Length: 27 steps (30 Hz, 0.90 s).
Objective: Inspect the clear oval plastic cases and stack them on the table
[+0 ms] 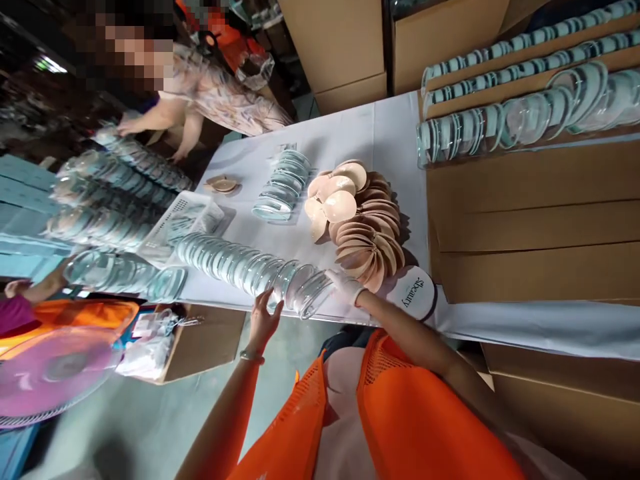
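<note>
1. At your far left, a co-worker's magenta sleeve [17, 317] shows at the edge, and a pink fan [60, 373] stands below it.
2. Next come stacked rows of clear rounds [113, 177], well beyond your reach. To their right, a white perforated basket [156, 248] holds clear pieces and sits close to the left end of your own row.
3. Below the edge of the surface [395, 133] is an open cardboard box [215, 340]; white plastic bags [147, 350] lie at its left side. At the back, a co-worker in patterned clothing [215, 93] leans toward the stacked rows.
4. A small cluster of tan discs [223, 185] lies behind the basket.
5. Your long row of clear rounds [235, 263] lies on the surface along its near edge, running slantwise from the basket to your right hand [346, 288].
6. Your left hand [265, 321], with a band [251, 358] at the wrist, is at the near side of that row, toward its right end; thumb and fingers are spread apart.
7. Behind the row lies a shorter row of clear rounds [283, 185].
8. Your right hand, in what looks like a pale glove, is at the row's right end, fingers pointing toward it; you cannot tell whether they pinch anything.
9. Just behind that hand is a large fanned pile of tan discs [370, 247]; right of it lies a round white plate with black lettering [411, 293].
10. At your far right, a large carton [535, 223] carries more clear rounds in lines [533, 117].
</note>
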### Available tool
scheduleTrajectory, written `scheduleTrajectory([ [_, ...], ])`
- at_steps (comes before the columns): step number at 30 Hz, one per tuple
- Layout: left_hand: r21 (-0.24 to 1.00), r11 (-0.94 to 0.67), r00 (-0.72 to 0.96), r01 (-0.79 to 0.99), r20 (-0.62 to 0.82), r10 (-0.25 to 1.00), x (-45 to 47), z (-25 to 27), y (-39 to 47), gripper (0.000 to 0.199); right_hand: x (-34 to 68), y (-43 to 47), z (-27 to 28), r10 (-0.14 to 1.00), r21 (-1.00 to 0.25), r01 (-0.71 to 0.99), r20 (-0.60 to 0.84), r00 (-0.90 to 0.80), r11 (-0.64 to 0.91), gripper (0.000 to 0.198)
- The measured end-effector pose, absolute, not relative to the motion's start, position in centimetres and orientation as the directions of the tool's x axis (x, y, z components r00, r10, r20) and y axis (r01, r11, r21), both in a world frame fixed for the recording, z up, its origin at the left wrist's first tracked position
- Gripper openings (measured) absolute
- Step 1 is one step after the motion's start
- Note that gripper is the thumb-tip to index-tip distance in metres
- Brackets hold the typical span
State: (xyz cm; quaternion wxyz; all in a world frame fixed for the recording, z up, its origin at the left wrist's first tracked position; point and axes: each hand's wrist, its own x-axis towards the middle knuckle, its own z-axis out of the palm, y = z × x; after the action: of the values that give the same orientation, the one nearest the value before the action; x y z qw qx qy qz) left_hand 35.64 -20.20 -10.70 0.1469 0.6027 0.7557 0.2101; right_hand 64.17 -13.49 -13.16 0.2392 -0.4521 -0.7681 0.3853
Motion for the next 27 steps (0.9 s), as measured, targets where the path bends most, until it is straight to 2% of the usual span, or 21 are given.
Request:
scheduleTrajectory([
  [6, 0.588, 0.341, -0.362, 0.734, -0.086, 0.928, 36.2, -12.5, -21.6, 0.05, 61.5, -10.3, -12.2, 0.815, -0.739, 0.547, 0.004, -0.579, 0.393, 0.053],
  [9, 0.604, 0.383, -0.433, 0.699, -0.069, 0.899, 35.3, -12.3, -22.5, 0.052, 60.9, -10.9, -11.6, 0.849, -0.7, 0.605, 0.004, -0.528, 0.38, 0.048],
  [13, 0.613, 0.418, -0.515, 0.67, -0.023, 0.857, 33.2, -11.7, -23.7, 0.052, 59.9, -13.1, -10.8, 0.882, -0.684, 0.621, 0.068, -0.466, 0.381, 0.053],
  [18, 0.637, 0.445, -0.587, 0.629, 0.013, 0.81, 29.9, -11.8, -22.9, 0.049, 55.2, -13.2, -8.5, 0.841, -0.654, 0.589, 0.139, -0.524, 0.475, 0.041],
  [24, 0.744, 0.374, -0.642, 0.554, 0.095, 0.761, 21.1, -11.3, -18.7, 0.054, 52.1, -12.7, -6.9, 0.814, -0.537, 0.642, 0.166, -0.557, 0.548, 0.059],
  [25, 0.768, 0.354, -0.659, 0.534, 0.115, 0.743, 18.6, -11.1, -17.5, 0.057, 52.6, -12.9, -7.4, 0.825, -0.506, 0.668, 0.182, -0.535, 0.545, 0.061],
  [27, 0.817, 0.31, -0.692, 0.487, 0.144, 0.707, 12.6, -10.6, -14.8, 0.061, 54.2, -13.5, -9.3, 0.862, -0.451, 0.738, 0.334, -0.381, 0.502, 0.063],
])
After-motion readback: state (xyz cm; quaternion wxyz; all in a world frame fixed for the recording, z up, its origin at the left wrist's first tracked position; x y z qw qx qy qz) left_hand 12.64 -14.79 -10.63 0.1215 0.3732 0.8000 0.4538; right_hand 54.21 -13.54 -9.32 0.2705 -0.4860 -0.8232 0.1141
